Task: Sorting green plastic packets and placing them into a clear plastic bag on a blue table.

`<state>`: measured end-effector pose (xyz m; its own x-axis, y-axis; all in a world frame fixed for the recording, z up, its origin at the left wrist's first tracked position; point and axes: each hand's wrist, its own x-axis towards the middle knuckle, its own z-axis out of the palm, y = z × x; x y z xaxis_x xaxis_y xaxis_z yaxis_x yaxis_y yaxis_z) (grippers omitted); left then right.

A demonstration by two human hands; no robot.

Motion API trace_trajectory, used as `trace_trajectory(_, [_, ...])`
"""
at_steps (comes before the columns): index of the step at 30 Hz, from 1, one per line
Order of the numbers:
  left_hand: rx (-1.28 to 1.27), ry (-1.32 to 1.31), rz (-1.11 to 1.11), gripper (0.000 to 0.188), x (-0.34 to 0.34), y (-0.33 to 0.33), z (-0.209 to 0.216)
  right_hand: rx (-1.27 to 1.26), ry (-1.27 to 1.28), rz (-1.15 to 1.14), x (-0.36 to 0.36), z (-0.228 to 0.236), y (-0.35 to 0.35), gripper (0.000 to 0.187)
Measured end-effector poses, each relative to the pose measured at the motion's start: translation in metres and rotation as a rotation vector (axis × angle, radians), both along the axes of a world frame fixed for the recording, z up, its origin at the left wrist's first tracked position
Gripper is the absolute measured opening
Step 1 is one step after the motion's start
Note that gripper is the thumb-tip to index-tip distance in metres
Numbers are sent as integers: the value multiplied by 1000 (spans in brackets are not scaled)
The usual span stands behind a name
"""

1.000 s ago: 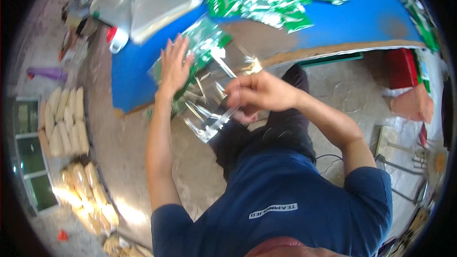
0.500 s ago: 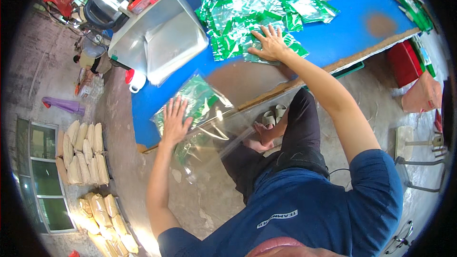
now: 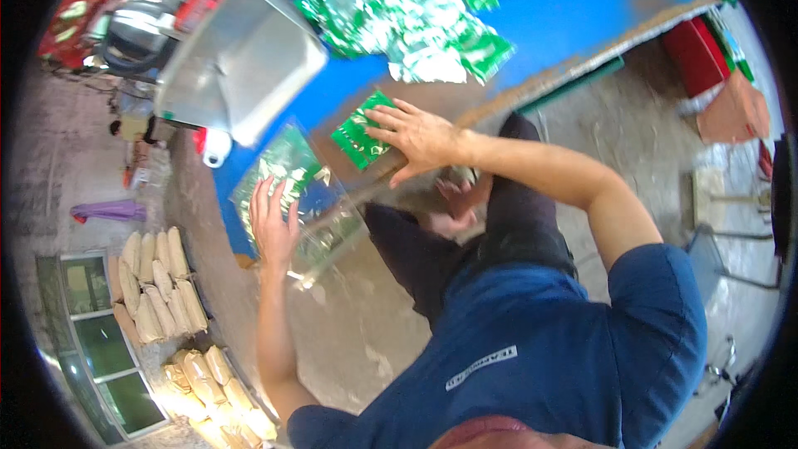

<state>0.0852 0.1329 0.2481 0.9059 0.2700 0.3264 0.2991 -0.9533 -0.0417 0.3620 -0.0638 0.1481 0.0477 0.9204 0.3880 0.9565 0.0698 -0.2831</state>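
Note:
My left hand (image 3: 273, 229) lies with fingers stretched over a clear plastic bag (image 3: 331, 241) at the table's near left edge. Green packets (image 3: 291, 154) show inside or under the bag; the film makes it hard to tell which. The bag's loose end hangs over the edge. To its right, my right hand (image 3: 422, 140) rests its extended fingers on a small green packet (image 3: 363, 131), thumb apart, pressing it from above on the worn brown patch of the table. Beyond lies a large heap of shiny green-and-clear packets (image 3: 399, 12).
A metal tray (image 3: 249, 58) stands on the blue table (image 3: 573, 17) at the left, with a white bottle with a red cap (image 3: 218, 148) beside it. Wrapped bundles (image 3: 158, 283) are stacked by the left wall. A red box (image 3: 697, 58) is under the table's right end.
My right hand has come from the heap toward the bag, bringing a green packet under its fingers. My left hand stays on the bag. The view has shifted and is somewhat blurred.

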Motion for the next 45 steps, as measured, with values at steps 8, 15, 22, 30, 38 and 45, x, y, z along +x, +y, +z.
trace_trajectory(8, [-1711, -919, 173, 57, 62, -165, -92, 123, 1068, -237, -9, 39, -56, 24])
trace_trajectory(15, [-2144, -804, 272, 34, 114, -183, -114, 298, -149, -841, 73, 15, -73, 44])
trace_trajectory(22, [-2191, -782, 335, 34, 90, -183, -106, 184, -94, -624, 95, 15, -86, 18])
trace_trajectory(30, [-2451, -663, 230, 30, 104, -193, -92, -65, 858, -188, 2, 43, -90, 34])
trace_trajectory(38, [-2284, -730, 298, 25, 97, -190, -98, -11, 189, 197, 42, 13, -95, 45])
trace_trajectory(45, [-2244, -687, 346, 33, 109, -187, -102, 133, -91, -429, 177, 6, -53, 60])
